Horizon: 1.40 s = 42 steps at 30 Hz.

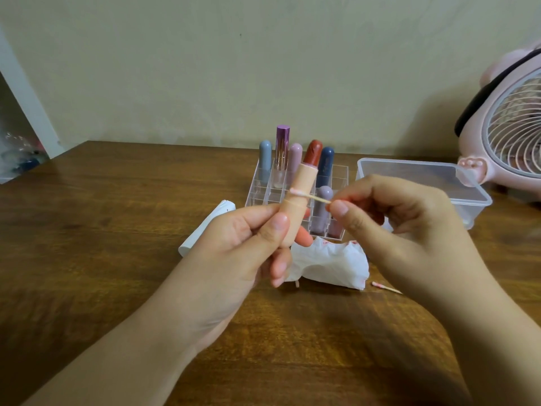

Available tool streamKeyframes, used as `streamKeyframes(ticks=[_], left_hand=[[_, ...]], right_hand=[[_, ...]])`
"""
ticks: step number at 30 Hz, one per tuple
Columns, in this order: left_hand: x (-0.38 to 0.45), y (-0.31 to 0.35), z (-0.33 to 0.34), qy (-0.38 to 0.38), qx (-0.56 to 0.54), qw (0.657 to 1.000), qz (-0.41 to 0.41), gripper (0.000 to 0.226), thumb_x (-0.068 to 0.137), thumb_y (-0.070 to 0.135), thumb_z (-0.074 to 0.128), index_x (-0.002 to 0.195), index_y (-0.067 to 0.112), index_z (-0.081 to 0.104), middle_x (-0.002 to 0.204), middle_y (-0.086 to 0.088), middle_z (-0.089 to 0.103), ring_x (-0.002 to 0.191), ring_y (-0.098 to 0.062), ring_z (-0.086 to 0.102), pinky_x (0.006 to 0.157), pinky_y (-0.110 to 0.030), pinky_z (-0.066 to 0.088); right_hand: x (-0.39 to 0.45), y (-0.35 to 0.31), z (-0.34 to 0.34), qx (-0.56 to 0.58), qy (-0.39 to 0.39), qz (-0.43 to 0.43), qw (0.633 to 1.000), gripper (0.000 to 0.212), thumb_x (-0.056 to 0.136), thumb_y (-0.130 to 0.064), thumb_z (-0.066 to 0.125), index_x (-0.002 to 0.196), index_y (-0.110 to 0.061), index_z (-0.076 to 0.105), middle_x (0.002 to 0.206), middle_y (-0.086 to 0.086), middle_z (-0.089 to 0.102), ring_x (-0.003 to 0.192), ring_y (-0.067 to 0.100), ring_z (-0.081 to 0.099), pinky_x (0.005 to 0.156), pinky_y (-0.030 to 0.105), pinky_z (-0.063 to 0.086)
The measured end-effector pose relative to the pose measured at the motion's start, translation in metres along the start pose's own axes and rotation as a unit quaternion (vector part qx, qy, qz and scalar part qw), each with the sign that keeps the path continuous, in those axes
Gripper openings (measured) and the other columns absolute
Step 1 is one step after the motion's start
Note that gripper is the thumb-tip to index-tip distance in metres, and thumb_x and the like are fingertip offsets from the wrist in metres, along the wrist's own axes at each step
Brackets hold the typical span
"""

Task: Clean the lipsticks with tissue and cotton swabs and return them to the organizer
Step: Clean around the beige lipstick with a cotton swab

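Two hands meet above the wooden table (117, 200), before the clear organizer (339, 174): the left hand (246, 244) grips an uncapped peach lipstick (298, 197) upright, the right hand (389, 218) pinches a cotton swab (307, 196) whose tip touches the tube.

Head-worn camera looking forward and down over a wooden table (87, 218).

A single wide-angle view from the person's own eye line, facing a plain wall (234, 68) at the table's far edge. Both hands, left hand (243, 244) and right hand (401, 227), sit close to the lens at centre frame, forearms entering from the bottom corners. Edges curve slightly. No second view shares the scene.
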<state>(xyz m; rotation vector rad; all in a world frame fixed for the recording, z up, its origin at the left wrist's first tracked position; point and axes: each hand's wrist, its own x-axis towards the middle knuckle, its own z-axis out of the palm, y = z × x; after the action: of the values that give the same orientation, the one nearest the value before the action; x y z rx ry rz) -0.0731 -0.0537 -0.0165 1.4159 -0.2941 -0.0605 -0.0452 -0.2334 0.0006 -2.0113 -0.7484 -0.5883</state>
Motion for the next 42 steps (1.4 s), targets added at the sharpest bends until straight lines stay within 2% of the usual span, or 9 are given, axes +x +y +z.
streamKeyframes(ticks=[6, 12, 15, 18, 24, 29, 35, 38, 42], left_hand=[[-0.0005, 0.0001, -0.0001, -0.011, -0.007, 1.000, -0.010, 0.030, 0.084, 0.035, 0.053, 0.090, 0.012, 0.072, 0.081, -0.026, 0.049, 0.052, -0.007, 0.041, 0.049, -0.022, 0.042], [-0.0009, 0.0016, -0.0001, 0.001, 0.007, 1.000, 0.002, 0.026, 0.087, 0.035, 0.058, 0.082, 0.014, 0.072, 0.082, -0.036, 0.047, 0.052, -0.009, 0.042, 0.049, -0.022, 0.041], [-0.0012, 0.0030, 0.0016, 0.019, 0.014, 1.000, 0.003, 0.025, 0.075, 0.032, 0.060, 0.087, 0.012, 0.071, 0.078, -0.022, 0.058, 0.050, -0.008, 0.044, 0.049, -0.019, 0.041], [-0.0009, 0.0030, 0.0036, 0.038, 0.006, 0.999, 0.007, 0.032, 0.072, 0.025, 0.062, 0.100, 0.011, 0.065, 0.075, -0.001, 0.067, 0.047, -0.006, 0.044, 0.047, -0.017, 0.041], [-0.0012, 0.0058, 0.0050, 0.057, 0.023, 0.998, 0.008, 0.036, 0.070, 0.023, 0.063, 0.104, 0.013, 0.061, 0.082, -0.004, 0.073, 0.048, -0.007, 0.048, 0.047, -0.017, 0.043], [-0.0012, 0.0059, 0.0060, 0.063, 0.004, 0.998, 0.013, 0.038, 0.068, 0.027, 0.064, 0.104, 0.014, 0.061, 0.081, -0.006, 0.072, 0.049, -0.009, 0.048, 0.047, -0.019, 0.043], [-0.0010, 0.0052, 0.0040, 0.065, 0.019, 0.998, 0.006, 0.031, 0.074, 0.029, 0.059, 0.102, 0.017, 0.068, 0.075, -0.004, 0.068, 0.051, -0.007, 0.049, 0.049, -0.017, 0.044], [-0.0014, 0.0056, 0.0029, 0.059, 0.039, 0.997, 0.005, 0.026, 0.073, 0.034, 0.060, 0.089, 0.018, 0.074, 0.077, -0.014, 0.065, 0.052, -0.007, 0.048, 0.052, -0.017, 0.044], [-0.0008, 0.0045, 0.0035, 0.054, 0.027, 0.998, 0.010, 0.023, 0.075, 0.029, 0.060, 0.090, 0.017, 0.072, 0.076, -0.005, 0.067, 0.051, -0.006, 0.047, 0.051, -0.017, 0.044]], right_hand=[[0.0016, 0.0013, -0.0024, 0.034, 0.031, 0.021, 0.999, 0.008, 0.085, -0.029, 0.060, 0.079, -0.026, 0.065, 0.070, 0.002, 0.062, 0.061, 0.018, 0.054, 0.053, 0.020, 0.042], [0.0002, -0.0008, -0.0003, 0.027, 0.002, 0.012, 1.000, 0.009, 0.084, -0.027, 0.062, 0.075, -0.025, 0.065, 0.066, 0.000, 0.063, 0.056, 0.012, 0.052, 0.051, 0.017, 0.041], [0.0006, 0.0001, -0.0009, 0.030, 0.041, 0.018, 0.999, 0.009, 0.084, -0.028, 0.061, 0.076, -0.025, 0.064, 0.067, 0.005, 0.062, 0.057, 0.017, 0.052, 0.052, 0.023, 0.042], [-0.0010, -0.0022, 0.0014, 0.006, 0.000, 0.010, 1.000, 0.010, 0.084, -0.027, 0.061, 0.075, -0.024, 0.065, 0.065, 0.001, 0.062, 0.056, 0.011, 0.052, 0.050, 0.013, 0.039], [0.0001, -0.0029, 0.0001, 0.010, 0.031, 0.017, 0.999, 0.010, 0.084, -0.028, 0.061, 0.075, -0.025, 0.064, 0.065, 0.002, 0.061, 0.055, 0.014, 0.050, 0.049, 0.015, 0.038], [-0.0023, -0.0048, 0.0024, -0.003, -0.021, 0.015, 1.000, 0.011, 0.083, -0.027, 0.060, 0.073, -0.027, 0.064, 0.065, -0.003, 0.061, 0.055, 0.007, 0.051, 0.050, 0.008, 0.036], [-0.0012, -0.0039, 0.0010, -0.015, -0.019, 0.017, 1.000, 0.011, 0.086, -0.027, 0.063, 0.075, -0.028, 0.064, 0.069, -0.007, 0.063, 0.059, 0.005, 0.054, 0.052, 0.008, 0.039], [-0.0013, -0.0037, -0.0006, -0.003, 0.011, 0.022, 1.000, 0.004, 0.084, -0.029, 0.062, 0.081, -0.031, 0.063, 0.070, -0.004, 0.063, 0.061, 0.013, 0.056, 0.052, 0.013, 0.041], [-0.0005, -0.0020, -0.0016, 0.011, 0.039, 0.021, 0.999, 0.003, 0.084, -0.028, 0.061, 0.081, -0.028, 0.062, 0.070, 0.000, 0.062, 0.061, 0.019, 0.055, 0.053, 0.023, 0.044]])
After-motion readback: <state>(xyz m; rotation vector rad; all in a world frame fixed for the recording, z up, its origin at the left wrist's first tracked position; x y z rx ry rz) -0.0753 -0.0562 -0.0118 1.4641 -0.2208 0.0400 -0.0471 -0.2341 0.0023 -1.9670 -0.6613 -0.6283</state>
